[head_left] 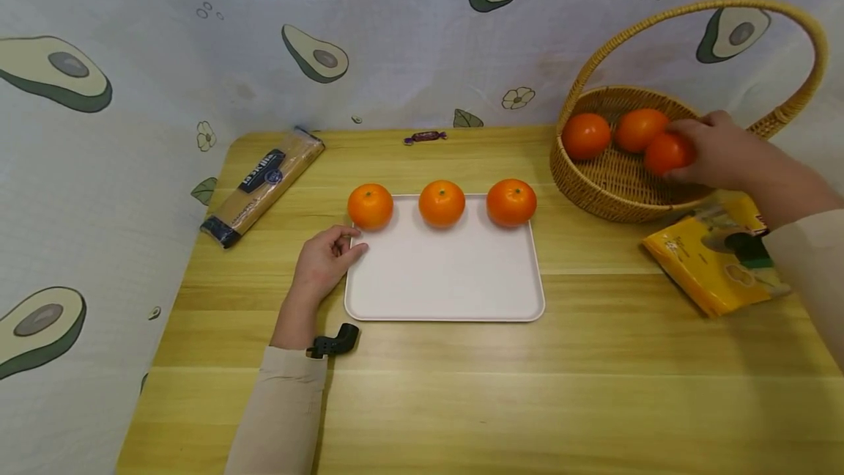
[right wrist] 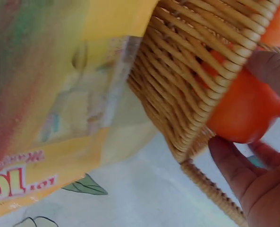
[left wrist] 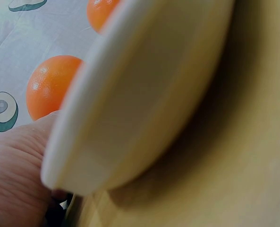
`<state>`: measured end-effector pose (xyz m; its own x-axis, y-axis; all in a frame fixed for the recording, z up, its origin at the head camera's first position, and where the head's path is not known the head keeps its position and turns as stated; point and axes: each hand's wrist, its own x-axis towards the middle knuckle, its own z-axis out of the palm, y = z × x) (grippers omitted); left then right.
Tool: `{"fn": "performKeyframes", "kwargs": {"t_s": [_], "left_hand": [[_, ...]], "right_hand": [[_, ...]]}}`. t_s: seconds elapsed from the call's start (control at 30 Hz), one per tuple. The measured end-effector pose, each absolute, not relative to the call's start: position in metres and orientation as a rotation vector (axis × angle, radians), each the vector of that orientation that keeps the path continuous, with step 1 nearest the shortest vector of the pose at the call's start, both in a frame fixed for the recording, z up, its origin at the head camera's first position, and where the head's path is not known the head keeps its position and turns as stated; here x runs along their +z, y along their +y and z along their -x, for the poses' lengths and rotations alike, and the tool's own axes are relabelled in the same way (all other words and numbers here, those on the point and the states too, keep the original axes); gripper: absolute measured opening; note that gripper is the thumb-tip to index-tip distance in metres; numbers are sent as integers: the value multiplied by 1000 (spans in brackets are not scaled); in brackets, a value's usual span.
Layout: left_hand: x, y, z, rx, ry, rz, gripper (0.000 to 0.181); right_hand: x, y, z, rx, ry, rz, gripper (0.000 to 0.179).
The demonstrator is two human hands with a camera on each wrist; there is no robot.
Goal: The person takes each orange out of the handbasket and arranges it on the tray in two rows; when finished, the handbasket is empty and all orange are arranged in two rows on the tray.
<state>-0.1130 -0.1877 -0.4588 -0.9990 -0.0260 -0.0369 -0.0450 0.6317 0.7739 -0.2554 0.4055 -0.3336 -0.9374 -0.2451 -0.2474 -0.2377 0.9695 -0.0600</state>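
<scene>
In the head view, my right hand (head_left: 715, 149) holds a smooth red tomato (head_left: 667, 153) inside the wicker basket (head_left: 623, 185), near its right side. The right wrist view shows its thumb and fingers round the tomato (right wrist: 248, 111), beside the woven rim. Two more orange-red fruits (head_left: 586, 136) lie in the basket. My left hand (head_left: 324, 259) grips the left edge of a white tray (head_left: 445, 277), thumb over the rim. Along the tray's far edge sit three oranges: a left one (head_left: 371, 206), a middle one (head_left: 442, 204) and a right one (head_left: 511, 202).
A pack of spaghetti (head_left: 264, 185) lies at the table's far left. A small purple-wrapped candy (head_left: 425, 137) is by the back edge. Beneath my right forearm lies a yellow packet (head_left: 719, 255), next to the basket. The basket's tall handle (head_left: 699, 9) arches over it.
</scene>
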Motion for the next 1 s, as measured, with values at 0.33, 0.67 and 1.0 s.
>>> {"fn": "performKeyframes", "kwargs": {"t_s": [0.33,0.67,1.0], "left_hand": [[-459,-187,112,1332,2809,77,29],[-457,-188,112,1338,2810,74,29],[-457,-187,112,1333,2813,59,29]], "right_hand": [[-312,396,247,-32,2890,340,88],[-294,378,234,-122,2970,271,91],[-288,344,216,-212,2987,331,93]]}}
